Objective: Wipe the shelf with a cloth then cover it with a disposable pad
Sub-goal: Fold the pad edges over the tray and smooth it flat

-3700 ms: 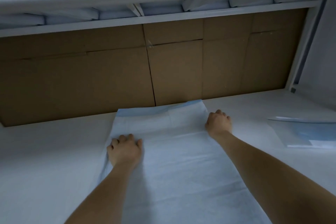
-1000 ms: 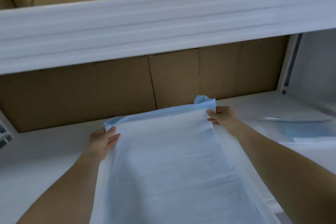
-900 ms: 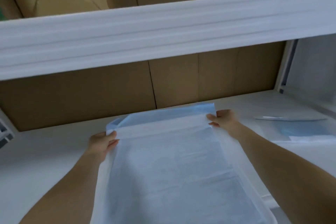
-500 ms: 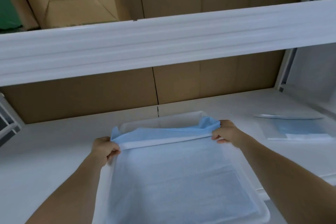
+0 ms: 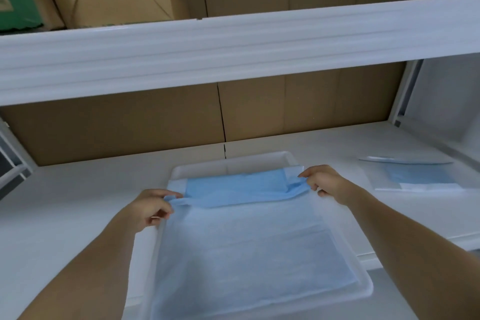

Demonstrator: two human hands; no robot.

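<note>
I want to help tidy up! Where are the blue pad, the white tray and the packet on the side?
blue pad (image 5: 233,188), head view, on its folded-back blue flap.
white tray (image 5: 228,166), head view, on its far rim.
packet (image 5: 415,176), head view, on its blue middle.

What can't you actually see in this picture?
- Tray floor, head view: covered by the disposable pad.
- Tray's near edge: cut off by the frame's bottom.
- Packet contents: too blurred.
- Left hand and right hand fingertips: hidden in pad folds.
</note>
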